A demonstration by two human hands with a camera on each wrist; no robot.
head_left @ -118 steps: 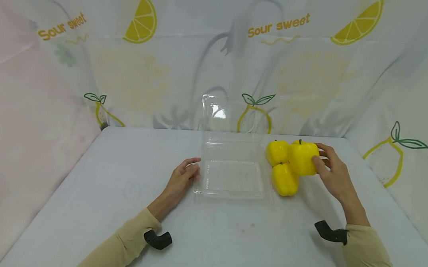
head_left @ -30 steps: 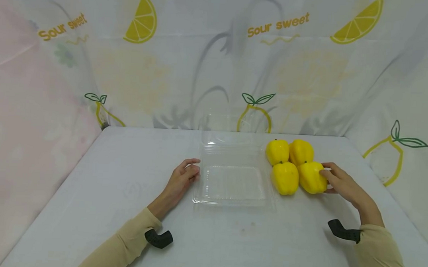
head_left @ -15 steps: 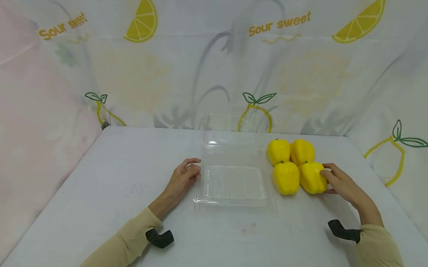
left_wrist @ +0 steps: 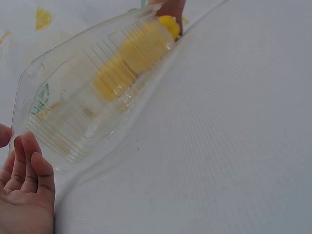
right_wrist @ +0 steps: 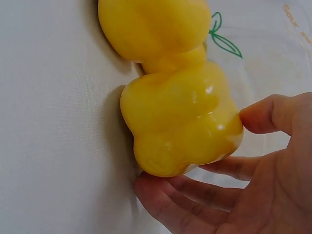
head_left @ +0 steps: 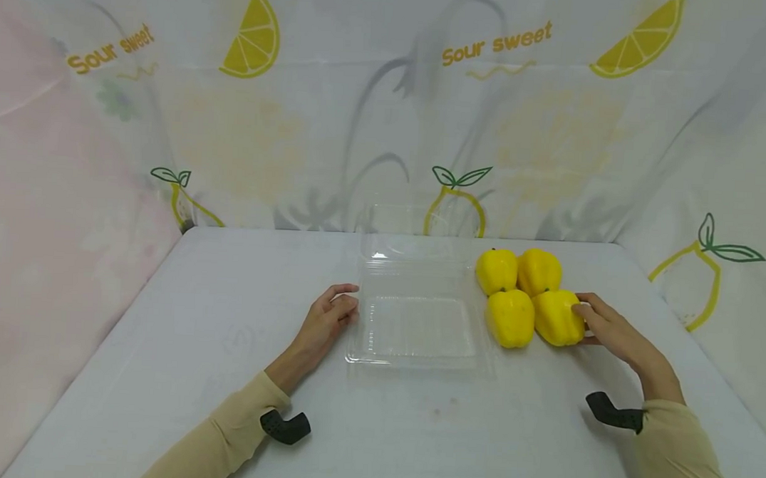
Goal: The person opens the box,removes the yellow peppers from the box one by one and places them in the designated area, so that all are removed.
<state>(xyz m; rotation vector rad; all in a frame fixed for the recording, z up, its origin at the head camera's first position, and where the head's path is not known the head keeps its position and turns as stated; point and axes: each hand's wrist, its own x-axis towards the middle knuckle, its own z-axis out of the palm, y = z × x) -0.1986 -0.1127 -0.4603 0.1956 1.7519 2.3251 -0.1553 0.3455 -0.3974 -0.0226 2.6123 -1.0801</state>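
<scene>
Several yellow bell peppers stand grouped on the right of the table. My right hand [head_left: 616, 333] holds the front right bell pepper [head_left: 558, 318], thumb on its upper side and fingers along its lower side, as the right wrist view shows. That pepper rests on the table against its neighbours, a front left pepper [head_left: 511, 319] and a back right pepper [head_left: 539, 272]. A clear plastic clamshell box [head_left: 420, 327] lies left of the peppers with its lid [head_left: 422, 226] raised at the back. My left hand [head_left: 324, 322] rests at the box's left edge, fingers loosely bent with fingertips right at the wall.
The white-covered table [head_left: 223, 374] ends at a printed backdrop cloth [head_left: 337, 123] with lemon drawings, close behind the lid. A fourth-corner bell pepper [head_left: 497, 272] stands at the back left of the group, near the box. Black wrist mounts [head_left: 285, 427] stick out from both sleeves.
Since the oldest frame my right hand has lowered the raised bell pepper to the group's front right. The box has shifted slightly nearer and its lid sits lower. The last second shows no clear movement.
</scene>
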